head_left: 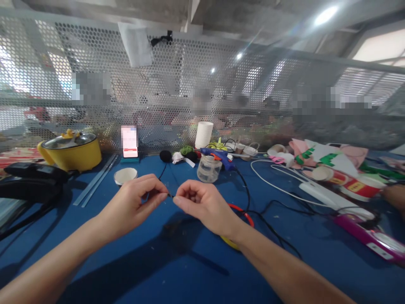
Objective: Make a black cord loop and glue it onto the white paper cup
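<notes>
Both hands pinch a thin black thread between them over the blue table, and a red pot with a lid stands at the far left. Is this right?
Not quite: the pot is yellow, not red, as the head view shows. The rest holds: the left hand and right hand pinch a thin black thread between them over the blue table, and the lidded pot stands at the far left.

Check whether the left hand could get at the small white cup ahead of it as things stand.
Probably yes: the white cup sits just beyond the left hand on bare blue table, but its fingers pinch a thin black strand.
</notes>
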Available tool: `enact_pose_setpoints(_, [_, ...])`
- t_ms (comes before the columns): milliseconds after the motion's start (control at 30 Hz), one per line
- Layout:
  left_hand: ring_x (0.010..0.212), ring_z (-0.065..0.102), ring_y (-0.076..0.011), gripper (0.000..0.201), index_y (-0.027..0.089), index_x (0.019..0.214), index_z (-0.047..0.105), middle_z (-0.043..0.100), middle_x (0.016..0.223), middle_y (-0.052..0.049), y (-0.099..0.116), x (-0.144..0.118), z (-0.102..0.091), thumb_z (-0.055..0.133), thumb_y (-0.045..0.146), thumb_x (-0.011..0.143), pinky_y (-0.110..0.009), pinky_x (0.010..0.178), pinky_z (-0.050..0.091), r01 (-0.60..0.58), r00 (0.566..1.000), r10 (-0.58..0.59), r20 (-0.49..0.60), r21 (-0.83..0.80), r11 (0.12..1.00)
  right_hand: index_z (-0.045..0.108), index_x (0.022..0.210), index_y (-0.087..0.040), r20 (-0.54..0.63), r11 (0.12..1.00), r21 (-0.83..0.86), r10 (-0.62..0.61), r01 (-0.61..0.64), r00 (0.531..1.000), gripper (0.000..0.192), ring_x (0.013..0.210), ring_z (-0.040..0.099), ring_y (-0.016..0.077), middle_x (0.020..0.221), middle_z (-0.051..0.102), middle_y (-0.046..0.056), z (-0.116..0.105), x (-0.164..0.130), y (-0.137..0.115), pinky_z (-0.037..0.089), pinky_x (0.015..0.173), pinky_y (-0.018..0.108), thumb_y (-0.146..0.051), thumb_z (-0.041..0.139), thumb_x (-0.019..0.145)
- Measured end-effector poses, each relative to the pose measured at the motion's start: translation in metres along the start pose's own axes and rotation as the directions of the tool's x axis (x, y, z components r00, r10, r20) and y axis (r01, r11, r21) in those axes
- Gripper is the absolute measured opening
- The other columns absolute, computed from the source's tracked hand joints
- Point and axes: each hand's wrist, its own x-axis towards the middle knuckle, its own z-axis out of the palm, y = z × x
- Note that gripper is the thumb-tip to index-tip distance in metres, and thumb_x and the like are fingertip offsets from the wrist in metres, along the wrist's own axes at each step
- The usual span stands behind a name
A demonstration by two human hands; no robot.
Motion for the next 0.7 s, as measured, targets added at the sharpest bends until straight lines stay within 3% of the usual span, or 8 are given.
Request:
enact_pose_setpoints(167, [0.057,0.049,-0.0076,0.013,0.015,0.075,0.058,0.054,0.066,0.000,-0.001,-0.002,0.004,0.046,0.017,0.079,-0.019,0.051,0.040,-0.060,0.997,0.062,-0.036,0.039,0.997,0.051,0.067,-0.015,-0.124,0.999,-0.039,-0.008,0.003,0.992,0.013,0.047,0.039,0.0050,0.055,0.045,-0.005,0.002,0.002,0.002,0.033,0.044,0.017,-0.026,0.054,0.073])
enact_pose_setpoints(300, [0.055,0.048,-0.0077,0.015,0.014,0.076,0.059,0.054,0.067,-0.002,0.000,-0.004,0.008,0.044,0.015,0.080,-0.019,0.049,0.038,-0.132,0.990,0.138,-0.027,0.158,0.979,0.051,0.066,-0.016,-0.163,0.977,-0.213,-0.046,0.011,0.986,0.008,0.049,0.040,0.0061,0.054,0.045,-0.005,0.004,0.002,0.004,0.034,0.046,0.018,-0.021,0.052,0.073])
enact_pose_setpoints(400, [0.055,0.048,-0.0090,0.015,0.014,0.073,0.059,0.051,0.064,-0.002,0.002,-0.004,0.008,0.045,0.015,0.079,-0.020,0.049,0.038,-0.177,0.983,0.183,0.003,0.260,0.949,0.052,0.065,-0.016,-0.103,0.912,-0.400,-0.137,0.085,0.985,0.006,0.050,0.041,0.0067,0.054,0.045,-0.004,0.004,0.000,0.005,0.034,0.049,0.019,-0.014,0.051,0.071])
enact_pose_setpoints(500, [0.057,0.047,-0.0097,0.014,0.015,0.072,0.057,0.050,0.065,-0.001,0.003,-0.003,0.005,0.045,0.016,0.079,-0.021,0.051,0.038,-0.174,0.983,0.184,-0.003,0.300,0.938,0.051,0.064,-0.016,0.001,0.871,-0.469,-0.167,0.148,0.986,0.009,0.051,0.041,0.0068,0.055,0.046,-0.004,0.002,-0.002,0.003,0.034,0.050,0.019,-0.010,0.050,0.069])
enact_pose_setpoints(600, [0.064,0.049,-0.0105,0.013,0.015,0.072,0.057,0.052,0.073,-0.003,0.001,-0.002,0.000,0.045,0.017,0.079,-0.021,0.057,0.040,-0.146,0.988,0.152,-0.003,0.246,0.958,0.051,0.064,-0.016,0.095,0.916,-0.379,-0.104,0.132,0.990,0.007,0.050,0.040,0.0060,0.054,0.045,-0.005,0.000,-0.004,-0.001,0.033,0.048,0.018,-0.013,0.052,0.071])
enact_pose_setpoints(700, [0.065,0.050,-0.0098,0.013,0.015,0.072,0.057,0.055,0.076,-0.003,-0.001,-0.001,-0.002,0.046,0.018,0.079,-0.020,0.058,0.041,-0.060,0.994,0.053,0.092,0.072,0.996,0.052,0.066,-0.016,0.166,0.978,-0.204,-0.005,0.039,0.986,0.007,0.049,0.040,0.0054,0.053,0.045,-0.005,-0.001,-0.005,-0.004,0.034,0.047,0.017,-0.019,0.053,0.072])
